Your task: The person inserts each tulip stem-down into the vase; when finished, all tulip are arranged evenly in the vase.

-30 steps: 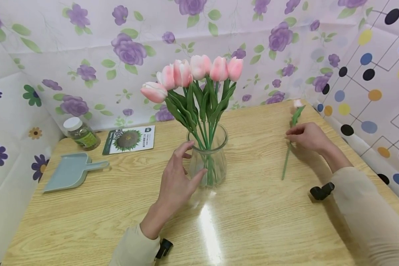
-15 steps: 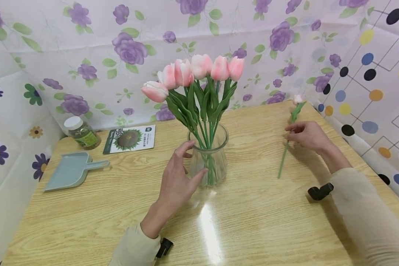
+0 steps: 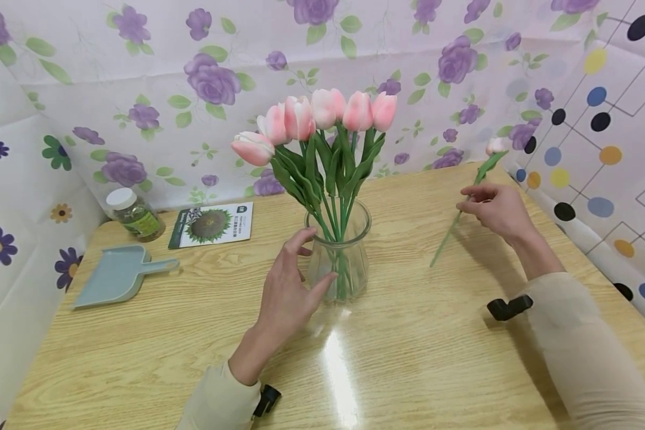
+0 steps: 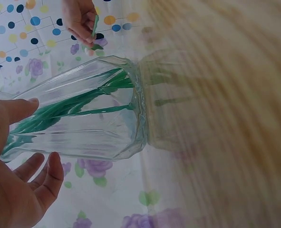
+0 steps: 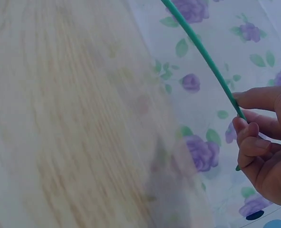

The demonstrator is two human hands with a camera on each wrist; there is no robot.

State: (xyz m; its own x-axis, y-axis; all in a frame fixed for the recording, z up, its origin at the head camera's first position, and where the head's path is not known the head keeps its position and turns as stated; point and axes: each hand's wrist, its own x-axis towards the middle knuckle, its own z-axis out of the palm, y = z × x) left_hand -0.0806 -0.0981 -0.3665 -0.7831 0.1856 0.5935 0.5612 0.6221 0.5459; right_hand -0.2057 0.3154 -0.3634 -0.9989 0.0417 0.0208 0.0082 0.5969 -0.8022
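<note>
A clear glass vase [image 3: 357,272] stands upright on the table, holding several pink tulips [image 3: 301,118] with green stems and leaves. My left hand [image 3: 286,289] is curved round the vase's left side, fingers at the rim and thumb across its front. In the left wrist view, that thumb lies over the glass [image 4: 90,137]. Over to the right, my right hand [image 3: 497,210] pinches a single pale pink tulip [image 3: 445,240] by its stem. The blossom tilts away to the back right and the stem's end points toward the front left. The right wrist view shows the green stem [image 5: 208,59] between thumb and fingers.
A grey-blue dustpan [image 3: 115,276] lies at the left of the wooden table [image 3: 408,358]. Behind it are a jar with a white lid [image 3: 137,218] and a sunflower seed packet [image 3: 212,225]. Patterned sheets [image 3: 209,36] hang round the back and sides.
My right hand has raised the single tulip from the table and tilted it, its stem end swinging left and its blossom shifting right. The left hand stays at the vase.
</note>
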